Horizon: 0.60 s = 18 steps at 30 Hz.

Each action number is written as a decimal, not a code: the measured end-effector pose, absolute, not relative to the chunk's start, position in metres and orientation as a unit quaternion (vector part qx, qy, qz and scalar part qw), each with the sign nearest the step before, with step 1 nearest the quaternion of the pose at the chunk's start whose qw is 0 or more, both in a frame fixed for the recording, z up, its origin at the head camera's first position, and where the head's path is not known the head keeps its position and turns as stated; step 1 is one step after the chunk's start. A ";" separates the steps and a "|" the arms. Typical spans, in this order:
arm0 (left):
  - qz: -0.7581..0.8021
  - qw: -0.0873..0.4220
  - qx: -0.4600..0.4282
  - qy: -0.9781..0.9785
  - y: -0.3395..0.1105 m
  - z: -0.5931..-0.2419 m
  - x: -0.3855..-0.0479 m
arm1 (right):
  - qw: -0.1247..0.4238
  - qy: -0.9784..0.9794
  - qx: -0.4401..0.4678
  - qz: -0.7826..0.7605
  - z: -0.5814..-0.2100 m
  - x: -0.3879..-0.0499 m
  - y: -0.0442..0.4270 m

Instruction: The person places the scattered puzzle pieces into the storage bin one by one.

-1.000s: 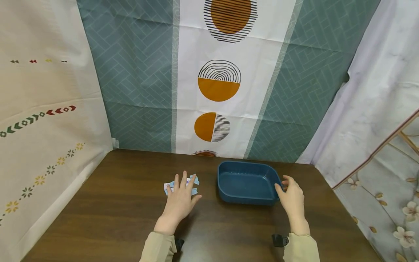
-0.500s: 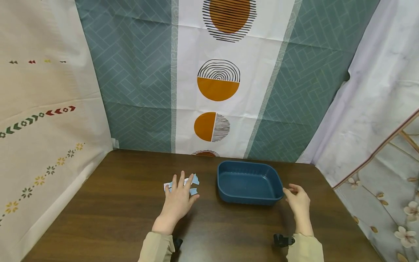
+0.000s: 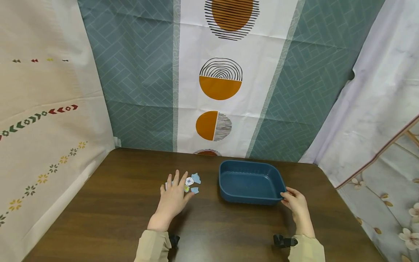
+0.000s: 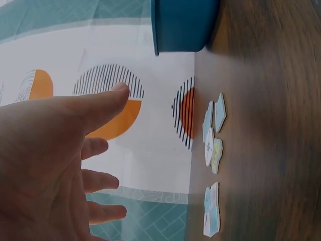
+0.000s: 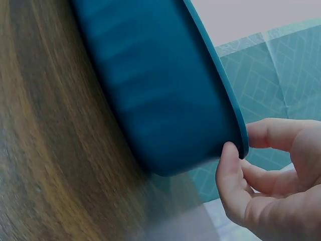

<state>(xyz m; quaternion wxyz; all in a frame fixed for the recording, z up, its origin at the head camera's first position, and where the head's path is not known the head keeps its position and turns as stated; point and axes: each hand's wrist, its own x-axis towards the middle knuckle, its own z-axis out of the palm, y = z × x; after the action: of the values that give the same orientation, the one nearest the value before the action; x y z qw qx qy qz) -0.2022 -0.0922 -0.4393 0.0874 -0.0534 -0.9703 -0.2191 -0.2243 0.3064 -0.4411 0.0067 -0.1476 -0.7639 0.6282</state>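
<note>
My left hand (image 3: pixel 171 200) hovers, fingers spread, over several small flat pieces on the table. They include a white one with a compass star (image 3: pixel 189 181), a green-yellow one (image 3: pixel 186 189) and light-blue ones (image 3: pixel 195 178); my fingers partly cover those farthest left. In the left wrist view, the palm stands apart from the light-blue and white pieces (image 4: pixel 211 210). To their right stands a dark-blue plastic tray (image 3: pixel 248 200), its visible floor bare. At its near right corner my right hand (image 3: pixel 296 203) holds the rim, thumb against the outer wall and fingers at the edge (image 5: pixel 258 133).
The brown wooden table (image 3: pixel 108 203) reaches back to a hanging teal and white patterned cloth (image 3: pixel 140 91). More cloths hang at the left (image 3: pixel 52 120) and right (image 3: pixel 376 120). Black straps (image 3: pixel 284 241) sit at both wrists.
My left hand has shifted slightly left, uncovering more of the pieces. My right hand slid from the tray's right side outward, then onto its near right corner. The tray looks unmoved.
</note>
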 end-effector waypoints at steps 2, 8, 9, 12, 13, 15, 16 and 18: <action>-0.221 0.085 -0.052 -0.970 -0.094 -0.440 -0.203 | 0.003 -0.756 -0.149 0.637 -0.442 -0.224 0.307; -0.236 0.071 -0.049 -0.968 -0.103 -0.440 -0.204 | -0.005 -0.744 -0.147 0.652 -0.445 -0.226 0.306; -0.239 0.069 -0.048 -0.967 -0.105 -0.440 -0.204 | -0.005 -0.743 -0.147 0.653 -0.446 -0.226 0.306; -0.248 0.062 -0.042 -0.966 -0.111 -0.439 -0.205 | -0.008 -0.742 -0.144 0.655 -0.447 -0.225 0.303; -0.251 0.059 -0.040 -0.965 -0.114 -0.439 -0.205 | -0.008 -0.741 -0.144 0.656 -0.448 -0.225 0.302; -0.255 0.056 -0.037 -0.965 -0.119 -0.438 -0.205 | -0.009 -0.741 -0.143 0.656 -0.448 -0.224 0.300; -0.257 0.055 -0.035 -0.964 -0.121 -0.438 -0.205 | -0.009 -0.742 -0.142 0.656 -0.448 -0.223 0.299; -0.260 0.055 -0.034 -0.963 -0.126 -0.438 -0.206 | -0.011 -0.742 -0.141 0.656 -0.448 -0.221 0.297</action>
<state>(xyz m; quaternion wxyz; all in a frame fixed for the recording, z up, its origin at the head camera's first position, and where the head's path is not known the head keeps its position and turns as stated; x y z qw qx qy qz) -0.2059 -0.1265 -0.4384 0.0552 -0.0335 -0.9634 -0.2602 -0.2215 0.2968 -0.4476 -0.0108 -0.1410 -0.7415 0.6559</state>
